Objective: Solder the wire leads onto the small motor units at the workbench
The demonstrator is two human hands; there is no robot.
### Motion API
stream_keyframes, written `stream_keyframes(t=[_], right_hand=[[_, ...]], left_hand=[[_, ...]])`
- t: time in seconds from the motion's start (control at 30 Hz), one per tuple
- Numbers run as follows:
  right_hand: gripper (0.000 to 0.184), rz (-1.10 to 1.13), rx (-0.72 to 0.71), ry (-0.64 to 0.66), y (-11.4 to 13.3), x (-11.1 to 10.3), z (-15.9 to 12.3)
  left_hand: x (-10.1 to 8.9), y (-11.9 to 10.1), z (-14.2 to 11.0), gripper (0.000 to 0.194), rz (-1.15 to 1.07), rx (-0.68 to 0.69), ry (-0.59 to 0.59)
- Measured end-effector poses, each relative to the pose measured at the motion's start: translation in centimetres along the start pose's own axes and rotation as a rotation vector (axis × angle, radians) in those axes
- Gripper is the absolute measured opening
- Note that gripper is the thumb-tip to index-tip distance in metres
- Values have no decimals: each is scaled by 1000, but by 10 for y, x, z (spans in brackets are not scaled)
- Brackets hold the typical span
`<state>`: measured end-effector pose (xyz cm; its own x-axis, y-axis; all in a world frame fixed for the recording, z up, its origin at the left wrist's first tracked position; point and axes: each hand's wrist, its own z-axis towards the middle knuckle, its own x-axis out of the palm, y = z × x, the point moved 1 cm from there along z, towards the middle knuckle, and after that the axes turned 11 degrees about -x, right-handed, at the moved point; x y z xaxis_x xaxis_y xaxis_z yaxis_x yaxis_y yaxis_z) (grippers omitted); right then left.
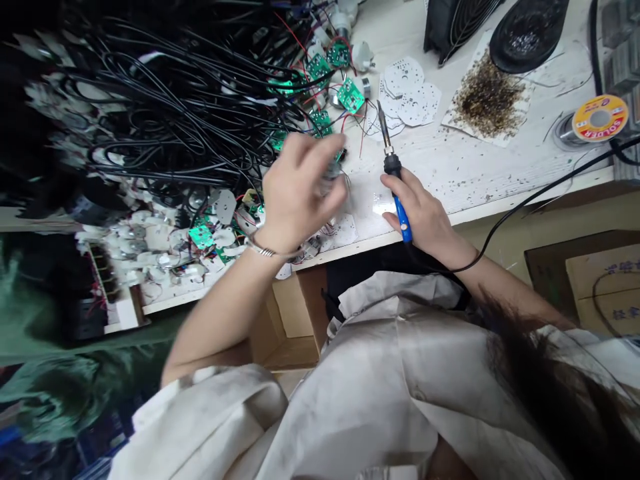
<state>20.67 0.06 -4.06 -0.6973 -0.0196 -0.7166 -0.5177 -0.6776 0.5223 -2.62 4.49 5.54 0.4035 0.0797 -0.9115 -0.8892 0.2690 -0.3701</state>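
My right hand (425, 217) is wrapped round the blue handle of a soldering iron (401, 217), whose tip points up and away from me. Under that hand a small white board (383, 202) lies on the bench. My left hand (303, 187), slightly blurred, is over the near edge of a pile of wired parts. Its thumb and forefinger are apart, and the other fingers are mostly hidden. Just beyond it are green circuit boards (351, 95) with red and black wires. Several round white boards (417, 103) lie beyond the iron's tip.
Bundled black cables (200, 100) cover the left of the white bench (480, 177). To the right are a solder spool (600, 119), a sheet of brown residue (487, 100), a black dish (530, 33) and a black fan (460, 27). The iron's black cord (530, 199) crosses the bench's front edge.
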Motion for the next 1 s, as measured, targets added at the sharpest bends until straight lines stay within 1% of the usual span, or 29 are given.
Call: stream_keyframes(t=[0.03, 0.07, 0.1, 0.13, 0.23, 0.27, 0.33, 0.4, 0.47, 0.53, 0.63, 0.73, 0.83, 0.9, 1.0], right_hand=[[54, 4, 7, 2, 0, 1, 0], [54, 7, 12, 4, -1, 1, 0], [55, 7, 12, 3, -1, 2, 0], [55, 4, 9, 1, -1, 2, 0], [57, -5, -16, -8, -2, 2, -1], [58, 0, -19, -10, -3, 2, -1], [58, 21, -10, -7, -4, 2, -2], [59, 44, 9, 4, -5, 2, -2], [61, 55, 13, 14, -6, 2, -1], [62, 59, 28, 25, -7, 2, -1], [63, 57, 76, 48, -7, 0, -1], [64, 59, 95, 57, -6, -3, 0], [63, 73, 83, 47, -4, -6, 2], [63, 83, 88, 51, -3, -8, 3], [64, 106, 116, 91, -2, -13, 4]], left_hand=[[0, 0, -10, 15, -48, -35, -106], [3, 1, -20, 13, -86, -69, -188], [9, 2, -30, 11, -97, -101, -225], [17, 5, -39, 11, -81, -131, -226], [40, 10, -56, 12, 82, -218, -94], [43, 10, -59, 13, 132, -239, -60], [42, 5, -62, 11, 183, -250, -32], [37, -5, -61, 7, 188, -230, -10], [34, -16, -57, 11, 181, -191, 39], [38, -26, -49, 16, 178, -161, 90], [50, -36, -33, 20, 171, -175, 140], [59, -43, -18, 20, 157, -230, 169], [62, -48, -8, 20, 159, -279, 210], [63, -50, -5, 20, 185, -295, 228], [66, -47, -7, 22, 222, -292, 233]])
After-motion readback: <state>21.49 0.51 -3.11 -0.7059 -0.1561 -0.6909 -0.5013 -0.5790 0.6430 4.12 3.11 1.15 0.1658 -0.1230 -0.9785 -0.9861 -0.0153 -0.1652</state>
